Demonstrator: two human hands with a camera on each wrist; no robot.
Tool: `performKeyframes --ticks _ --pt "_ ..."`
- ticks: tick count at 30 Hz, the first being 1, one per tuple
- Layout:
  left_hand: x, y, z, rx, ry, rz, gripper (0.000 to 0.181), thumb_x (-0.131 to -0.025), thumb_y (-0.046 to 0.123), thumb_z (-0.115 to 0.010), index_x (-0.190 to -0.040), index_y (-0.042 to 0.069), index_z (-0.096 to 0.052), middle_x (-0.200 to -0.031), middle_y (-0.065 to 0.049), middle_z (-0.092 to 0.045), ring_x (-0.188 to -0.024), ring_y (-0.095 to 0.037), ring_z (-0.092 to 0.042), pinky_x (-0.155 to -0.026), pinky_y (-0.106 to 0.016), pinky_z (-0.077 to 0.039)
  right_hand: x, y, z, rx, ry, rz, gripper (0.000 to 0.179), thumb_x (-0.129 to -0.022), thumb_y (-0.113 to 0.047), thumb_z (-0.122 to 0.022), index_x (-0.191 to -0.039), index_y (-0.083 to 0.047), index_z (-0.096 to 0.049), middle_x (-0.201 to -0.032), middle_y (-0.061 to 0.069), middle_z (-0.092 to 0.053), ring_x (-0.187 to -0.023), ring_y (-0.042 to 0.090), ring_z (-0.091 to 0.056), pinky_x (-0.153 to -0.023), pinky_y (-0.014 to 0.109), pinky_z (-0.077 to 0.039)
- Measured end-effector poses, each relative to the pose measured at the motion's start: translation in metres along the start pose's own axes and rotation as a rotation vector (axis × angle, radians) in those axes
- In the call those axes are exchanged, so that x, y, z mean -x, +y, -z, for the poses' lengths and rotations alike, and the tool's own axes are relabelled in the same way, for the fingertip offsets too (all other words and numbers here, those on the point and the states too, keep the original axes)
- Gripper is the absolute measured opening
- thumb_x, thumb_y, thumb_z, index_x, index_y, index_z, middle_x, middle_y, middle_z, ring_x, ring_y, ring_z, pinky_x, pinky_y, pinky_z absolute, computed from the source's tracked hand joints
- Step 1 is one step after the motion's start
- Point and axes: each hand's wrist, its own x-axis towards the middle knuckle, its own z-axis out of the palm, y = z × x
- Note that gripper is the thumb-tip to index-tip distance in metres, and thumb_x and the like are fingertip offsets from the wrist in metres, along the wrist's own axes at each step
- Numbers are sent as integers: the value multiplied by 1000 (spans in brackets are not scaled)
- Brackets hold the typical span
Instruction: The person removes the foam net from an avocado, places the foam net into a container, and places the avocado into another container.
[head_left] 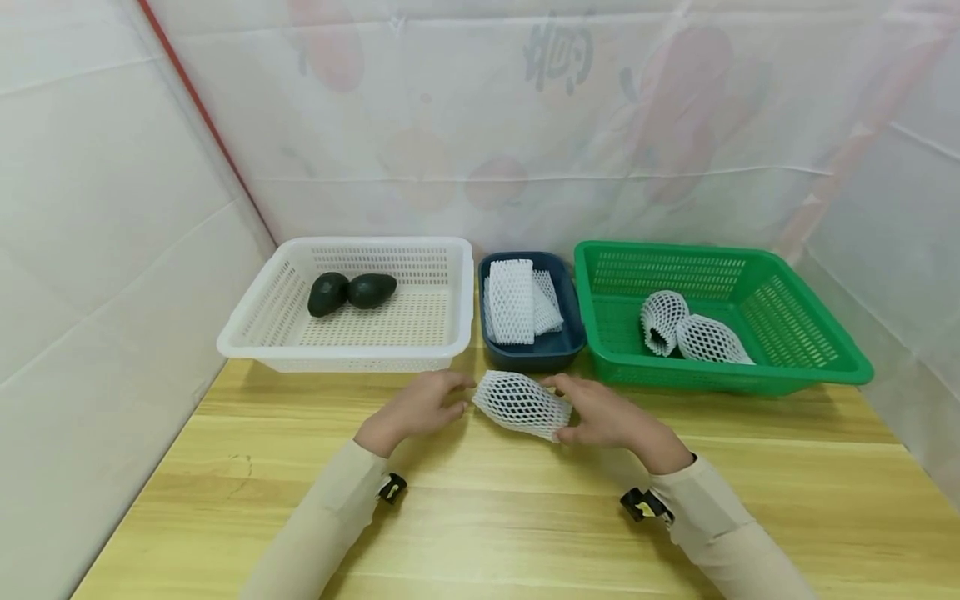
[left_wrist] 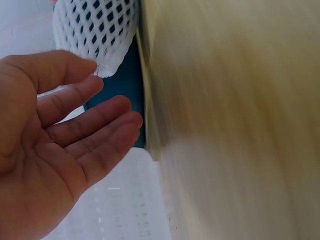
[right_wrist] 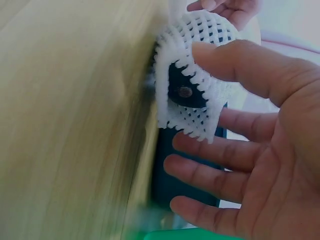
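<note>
An avocado in a white foam net sleeve point(head_left: 522, 404) is between the two hands, in front of the small blue bin. My right hand point(head_left: 603, 414) holds its right end, thumb on the near side and index finger behind. In the right wrist view the sleeve's open end shows the dark avocado point(right_wrist: 185, 92) inside with its stem spot; the other fingers point(right_wrist: 210, 175) extend loosely. My left hand point(head_left: 423, 404) is at the sleeve's left end, fingers relaxed. In the left wrist view its thumb and index fingertips come right beside the net's edge point(left_wrist: 107, 67).
A white basket point(head_left: 345, 358) with two bare avocados point(head_left: 371, 291) stands at the left. The blue bin point(head_left: 573, 329) holds several flat net sleeves point(head_left: 512, 302). At the right, a green basket point(head_left: 720, 375) has two netted avocados point(head_left: 708, 339). Whitish sheeting point(head_left: 450, 108) encloses the wooden table point(head_left: 480, 533).
</note>
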Motion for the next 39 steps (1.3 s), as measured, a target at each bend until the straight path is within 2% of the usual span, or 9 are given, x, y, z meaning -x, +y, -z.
performKeyframes --ticks 3,8,13,17,21,25,33,36,39 --pt "-5 -1 -3 -11 10 22 24 -85 1 -59 -108 -3 -63 -103 -11 -65 -90 -21 -60 -82 -35 -48 1 2 0 6 -13 -32 68 -73 -16 -77 -131 -1 -43 -116 16 -57 -103 33 -54 -84 48 -44" --pt "-10 1 -5 2 30 38 20 -86 -3 -57 -105 -2 -65 -91 -5 -64 -70 -12 -51 -68 -27 -47 0 2 1 23 -17 -50 65 -74 -17 -77 -128 2 -46 -110 14 -60 -98 29 -57 -81 45 -47" --pt "-15 2 -6 27 54 -1 19 -85 -5 -59 -102 -4 -66 -88 -8 -66 -73 -12 -57 -67 -22 -48 -3 2 5 40 0 -41 52 -75 -11 -75 -121 2 -54 -99 11 -64 -88 24 -59 -75 40 -49" --pt "-19 5 -6 58 69 -23 18 -83 -7 -61 -99 -4 -67 -90 -9 -67 -77 -15 -62 -69 -21 -49 -8 1 8 14 -10 -59 45 -76 -7 -72 -118 0 -57 -93 8 -65 -84 21 -60 -72 37 -49" --pt "-22 7 -5 91 64 -15 20 -80 -10 -61 -98 -4 -67 -88 -10 -67 -76 -17 -63 -69 -23 -51 -13 3 10 -17 -7 -42 42 -75 0 -70 -115 0 -58 -84 5 -64 -74 15 -58 -66 32 -48" --pt "-24 10 -6 122 19 13 25 -78 -12 -61 -102 -6 -66 -89 -10 -66 -78 -18 -62 -70 -25 -51 -16 5 9 -13 23 -23 38 -74 3 -68 -111 1 -61 -79 0 -62 -67 11 -53 -62 28 -47" --pt "-24 13 -9 136 -87 74 37 -70 -6 -68 -106 0 -62 -91 -5 -63 -81 -19 -61 -70 -23 -49 -19 5 9 38 77 -17 27 -78 1 -68 -105 -1 -66 -91 5 -65 -76 17 -57 -65 33 -48" --pt "-26 15 -11 117 -100 78 40 -68 -2 -70 -106 3 -59 -92 -5 -62 -83 -19 -61 -71 -24 -49 -20 7 8 73 99 -1 23 -78 0 -68 -101 -1 -67 -95 8 -64 -85 23 -58 -72 38 -48" --pt "-28 17 -13 59 -89 60 40 -67 0 -72 -104 4 -57 -90 -5 -62 -80 -18 -61 -68 -25 -48 -21 8 7 100 119 13 19 -77 -1 -70 -96 -1 -67 -95 8 -63 -92 27 -58 -78 41 -47"
